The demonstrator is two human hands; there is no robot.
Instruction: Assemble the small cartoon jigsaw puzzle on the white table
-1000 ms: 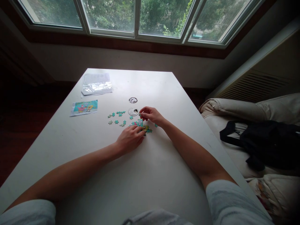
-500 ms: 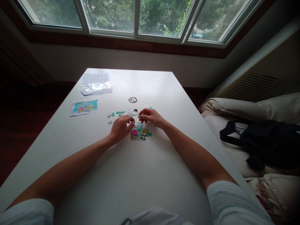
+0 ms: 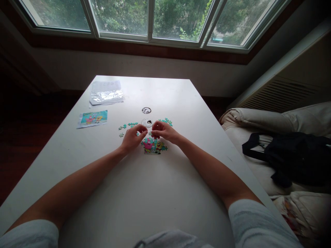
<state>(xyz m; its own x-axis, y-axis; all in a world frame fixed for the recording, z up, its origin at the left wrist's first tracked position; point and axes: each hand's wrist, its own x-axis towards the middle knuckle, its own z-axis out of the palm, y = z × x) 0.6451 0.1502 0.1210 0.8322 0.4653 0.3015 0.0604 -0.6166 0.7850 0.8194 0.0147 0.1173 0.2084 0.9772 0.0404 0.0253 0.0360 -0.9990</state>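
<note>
A partly joined jigsaw puzzle (image 3: 149, 146) with pink and yellow cartoon figures lies on the white table in front of me. Just above its top edge, my right hand (image 3: 165, 132) pinches a small pale green puzzle piece (image 3: 150, 133) between thumb and fingers. My left hand (image 3: 132, 138) hovers at the puzzle's upper left, its fingers curved with thumb and forefinger a little apart; I see nothing held between them. Loose teal pieces (image 3: 124, 126) are scattered beyond my left hand, and more loose pieces (image 3: 167, 121) sit beyond my right.
Two round discs (image 3: 146, 110) lie behind the hands, one beyond the other. On the left are a cartoon picture sheet (image 3: 93, 118) and papers in a clear sleeve (image 3: 107, 92). A black bag (image 3: 300, 158) rests on the pale sofa (image 3: 248, 125) at right.
My right hand has come down and slightly left with its piece, toward the puzzle's top edge, uncovering loose pieces behind it. My left hand has shifted slightly, showing more of the puzzle's left side.
</note>
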